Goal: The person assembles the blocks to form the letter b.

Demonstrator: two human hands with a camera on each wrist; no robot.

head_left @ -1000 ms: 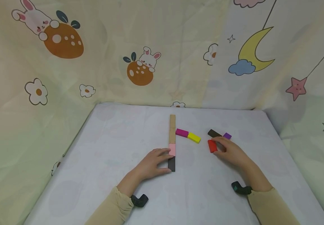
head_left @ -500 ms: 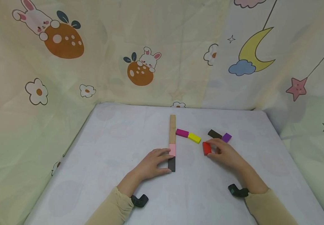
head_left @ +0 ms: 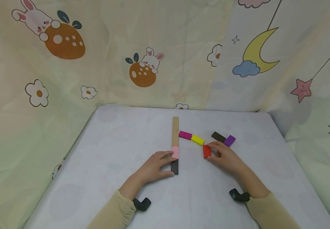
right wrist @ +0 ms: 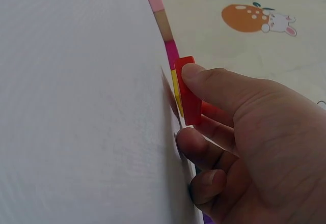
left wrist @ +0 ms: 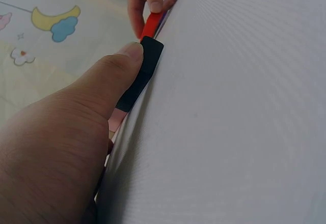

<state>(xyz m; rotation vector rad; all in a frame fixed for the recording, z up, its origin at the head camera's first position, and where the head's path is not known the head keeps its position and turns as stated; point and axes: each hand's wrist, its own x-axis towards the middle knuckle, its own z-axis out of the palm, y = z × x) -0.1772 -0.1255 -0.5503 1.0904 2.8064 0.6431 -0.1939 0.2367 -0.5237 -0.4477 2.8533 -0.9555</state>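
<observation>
My right hand [head_left: 225, 156] pinches a red block [head_left: 207, 151] between thumb and fingers, low over the table. Its far corner lies close to the yellow block [head_left: 197, 140]; I cannot tell whether they touch. A magenta block [head_left: 185, 135] joins the yellow one to a straight row of two tan blocks [head_left: 175, 131], a pink block [head_left: 175, 150] and a black block [head_left: 174, 167]. My left hand [head_left: 154, 167] rests by the row's near end. Its thumb [left wrist: 131, 53] touches the black block, and the other fingers reach the pink block, partly covering it.
Behind my right hand lie a dark brown block [head_left: 218, 136] and a purple block [head_left: 229, 141], close together. A white cloth covers the table [head_left: 119, 136]. Printed fabric walls [head_left: 182, 79] stand along the back and sides. Each wrist bears a black camera [head_left: 142, 204].
My right hand has slid the red block left, away from the dark brown and purple blocks, up to the yellow block's end. The left hand and the row have stayed in place.
</observation>
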